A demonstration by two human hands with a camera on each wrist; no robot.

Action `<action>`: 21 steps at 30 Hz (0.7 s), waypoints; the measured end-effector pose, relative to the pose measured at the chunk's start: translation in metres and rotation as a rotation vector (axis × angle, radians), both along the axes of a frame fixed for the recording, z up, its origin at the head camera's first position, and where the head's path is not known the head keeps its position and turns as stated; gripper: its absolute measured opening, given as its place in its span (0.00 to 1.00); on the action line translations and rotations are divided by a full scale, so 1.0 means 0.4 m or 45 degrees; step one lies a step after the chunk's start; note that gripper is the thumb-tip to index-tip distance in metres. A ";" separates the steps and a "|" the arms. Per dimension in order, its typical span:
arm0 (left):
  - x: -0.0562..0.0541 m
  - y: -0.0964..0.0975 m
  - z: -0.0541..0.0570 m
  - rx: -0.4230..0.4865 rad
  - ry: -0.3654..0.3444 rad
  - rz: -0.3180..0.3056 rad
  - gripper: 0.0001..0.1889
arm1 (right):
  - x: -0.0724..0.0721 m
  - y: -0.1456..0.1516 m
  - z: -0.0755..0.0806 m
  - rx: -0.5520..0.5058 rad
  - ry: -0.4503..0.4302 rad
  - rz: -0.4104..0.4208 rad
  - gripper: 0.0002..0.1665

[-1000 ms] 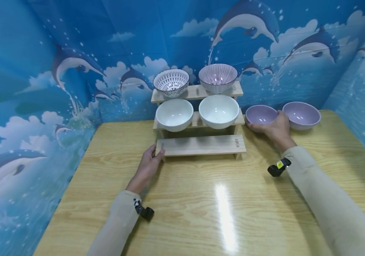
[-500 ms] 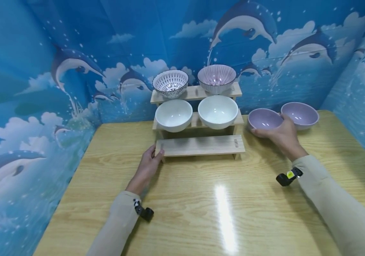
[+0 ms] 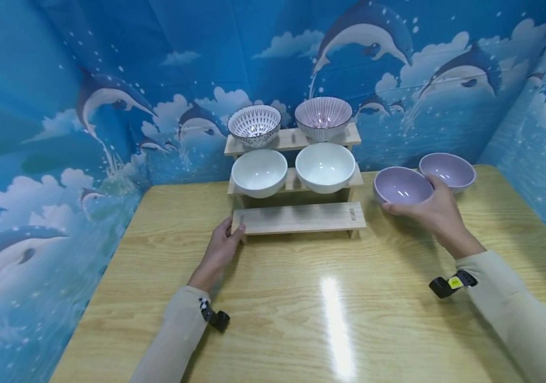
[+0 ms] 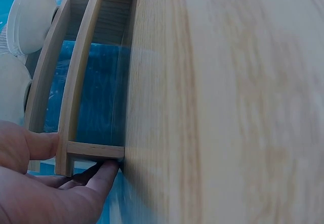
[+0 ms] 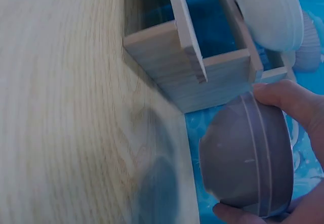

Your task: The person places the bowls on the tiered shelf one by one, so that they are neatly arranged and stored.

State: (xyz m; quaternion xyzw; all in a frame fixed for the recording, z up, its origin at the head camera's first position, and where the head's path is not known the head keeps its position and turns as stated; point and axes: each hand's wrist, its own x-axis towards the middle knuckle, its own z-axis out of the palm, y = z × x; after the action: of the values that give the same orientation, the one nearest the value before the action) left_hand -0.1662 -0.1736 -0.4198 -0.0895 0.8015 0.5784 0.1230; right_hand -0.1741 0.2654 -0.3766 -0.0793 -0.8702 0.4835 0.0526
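Observation:
A three-step wooden display rack [image 3: 302,218] stands against the back of the table. My left hand [image 3: 221,244] holds its lowest step by the left end, thumb on top; the left wrist view shows fingers [image 4: 104,181] against the end leg. With thumb and fingers across the rim, my right hand [image 3: 438,213] grips a purple bowl [image 3: 402,186] just right of the rack. In the right wrist view that bowl [image 5: 238,158] hangs over the table, its shadow apart from it. A second purple bowl [image 3: 447,171] sits behind my right fingers.
Two white bowls [image 3: 259,173] stand on the middle step. On the top step are a black-and-white patterned bowl [image 3: 255,125] and a purple-striped bowl [image 3: 323,118]. A blue dolphin-print curtain [image 3: 196,58] encloses the back and sides of the wooden table [image 3: 273,298].
My right hand has drawn the nearer purple bowl toward me and slightly right, away from the other purple bowl and up. The left hand has stayed on the rack.

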 end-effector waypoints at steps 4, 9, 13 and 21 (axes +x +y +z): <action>-0.001 0.001 0.000 0.000 -0.003 0.008 0.38 | 0.026 -0.003 0.006 0.004 0.042 0.033 0.74; -0.001 0.003 0.001 0.011 0.005 0.004 0.37 | 0.061 -0.011 0.019 0.023 0.045 0.072 0.74; 0.001 0.003 0.002 0.018 0.012 0.001 0.36 | 0.086 -0.019 0.031 0.026 0.056 0.105 0.72; 0.000 0.003 0.003 0.027 0.024 -0.003 0.36 | 0.130 -0.040 0.045 0.044 0.033 0.151 0.72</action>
State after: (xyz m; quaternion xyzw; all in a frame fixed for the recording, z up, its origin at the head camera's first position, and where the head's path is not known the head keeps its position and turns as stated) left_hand -0.1664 -0.1723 -0.4188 -0.0817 0.7964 0.5876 0.1172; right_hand -0.1221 0.2494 -0.3584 -0.0205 -0.8808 0.4717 0.0367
